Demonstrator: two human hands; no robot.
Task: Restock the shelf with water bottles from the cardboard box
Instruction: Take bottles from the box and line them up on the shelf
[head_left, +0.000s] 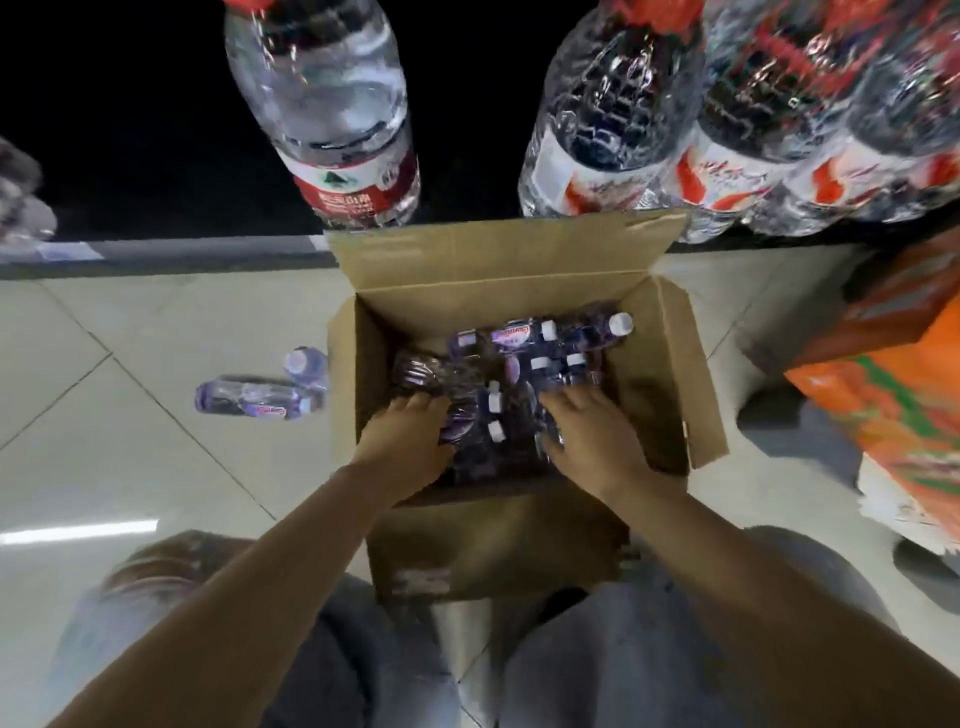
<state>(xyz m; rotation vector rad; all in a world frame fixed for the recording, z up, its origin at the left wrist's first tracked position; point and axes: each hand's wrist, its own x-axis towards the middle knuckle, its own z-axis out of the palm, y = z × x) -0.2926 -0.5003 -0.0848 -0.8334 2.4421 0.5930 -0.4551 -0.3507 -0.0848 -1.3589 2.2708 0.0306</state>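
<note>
Our left hand is down inside the cardboard box, palm down, fingers close together and curled over the small purple-tinted bottles at the left side of the heap; whether it actually grips one we cannot tell. Our right hand is in the box too, fingers slightly spread and laid flat on the bottles on the right side, and again we cannot tell if anything is clasped. Between our two hands several white caps show among the bottles, which lie jumbled on their sides and fill the bottom of the box. The box stands open on the pale tiled floor, its far flap folded up towards the shelf and its near flap hanging down towards our knees. Just left of the box, two more small bottles sit on the tiles, one lying on its side, the other seemingly upright just behind it. Beyond the box, on the dark low shelf, stands a large water bottle with a red label, and to its right a shrink-wrapped pack of large bottles. At the right edge sits an orange and green carton
</note>
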